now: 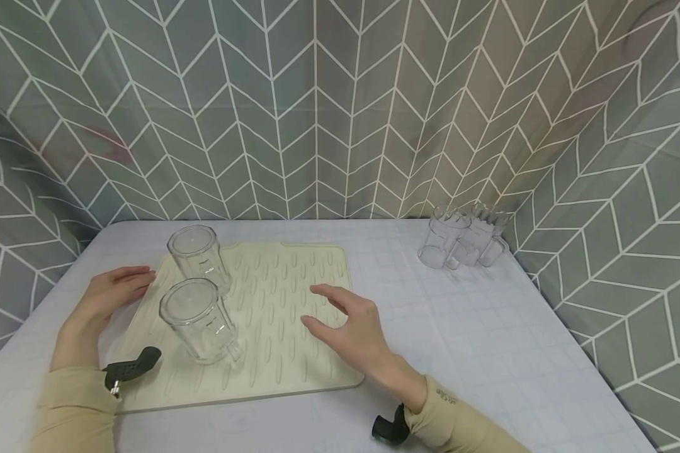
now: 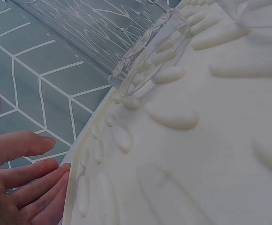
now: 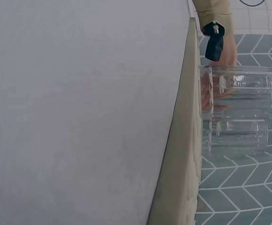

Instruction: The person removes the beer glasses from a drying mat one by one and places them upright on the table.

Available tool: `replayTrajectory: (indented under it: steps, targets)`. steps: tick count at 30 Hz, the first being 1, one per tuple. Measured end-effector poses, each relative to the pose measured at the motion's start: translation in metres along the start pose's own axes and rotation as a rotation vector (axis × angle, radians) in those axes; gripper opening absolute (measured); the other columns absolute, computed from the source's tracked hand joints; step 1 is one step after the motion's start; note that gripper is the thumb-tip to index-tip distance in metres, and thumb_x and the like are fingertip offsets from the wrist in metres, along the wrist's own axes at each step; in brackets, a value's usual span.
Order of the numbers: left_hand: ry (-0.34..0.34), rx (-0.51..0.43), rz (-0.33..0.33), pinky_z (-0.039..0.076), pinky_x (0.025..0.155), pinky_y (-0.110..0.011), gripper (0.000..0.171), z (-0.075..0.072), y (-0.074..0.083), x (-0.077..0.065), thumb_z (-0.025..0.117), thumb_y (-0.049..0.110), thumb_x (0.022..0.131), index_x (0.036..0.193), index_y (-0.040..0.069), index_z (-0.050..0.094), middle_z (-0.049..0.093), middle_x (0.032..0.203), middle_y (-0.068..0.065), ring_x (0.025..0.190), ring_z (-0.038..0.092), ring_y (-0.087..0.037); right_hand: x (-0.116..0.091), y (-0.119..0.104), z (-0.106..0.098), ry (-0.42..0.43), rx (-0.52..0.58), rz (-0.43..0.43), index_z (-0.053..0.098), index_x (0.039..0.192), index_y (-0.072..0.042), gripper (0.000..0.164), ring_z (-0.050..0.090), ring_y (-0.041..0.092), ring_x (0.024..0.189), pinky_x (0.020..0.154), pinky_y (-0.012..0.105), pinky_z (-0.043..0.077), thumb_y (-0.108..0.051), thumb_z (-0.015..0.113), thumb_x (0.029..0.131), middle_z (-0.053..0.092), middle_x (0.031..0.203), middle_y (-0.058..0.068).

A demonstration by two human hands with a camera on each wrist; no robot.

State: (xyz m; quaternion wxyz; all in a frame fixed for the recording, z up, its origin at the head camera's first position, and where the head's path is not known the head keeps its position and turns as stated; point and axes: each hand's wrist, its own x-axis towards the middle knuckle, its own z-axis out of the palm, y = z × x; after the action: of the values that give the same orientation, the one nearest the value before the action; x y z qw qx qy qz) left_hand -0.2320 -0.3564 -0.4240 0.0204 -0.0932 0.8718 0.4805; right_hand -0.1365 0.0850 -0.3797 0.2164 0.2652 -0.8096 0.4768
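Note:
Two clear glass mugs stand on the left part of a cream ridged drying mat, the front mug nearer me than the rear mug. My left hand rests by the mat's left edge, its fingers extended and holding nothing. In the left wrist view the fingertips of that hand lie right at the mat's rim. Over the right half of the mat hovers my right hand, thumb and fingers parted with nothing between them.
At the table's back right corner stands a group of clear glass mugs close together. A white patterned cloth covers the table. Grey chevron curtains hang behind it and at both sides.

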Motion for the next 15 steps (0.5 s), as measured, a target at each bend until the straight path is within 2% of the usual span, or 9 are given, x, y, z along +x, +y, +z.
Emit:
replayTrajectory:
  steps: [15]
  targets:
    - [-0.003, -0.022, 0.002, 0.055, 0.071, -0.006, 0.077, 0.001, -0.001, 0.0, 0.055, 0.04, 0.101, 0.146, -0.016, 0.031, 0.034, 0.147, -0.037, 0.078, 0.048, 0.022, -0.004, -0.013, 0.018, -0.044, 0.01, -0.045, 0.071, 0.116, -0.007, 0.042, 0.07, 0.018, 0.106, 0.089, 0.028, 0.06, -0.016, 0.085, 0.077, 0.075, 0.112, 0.006]
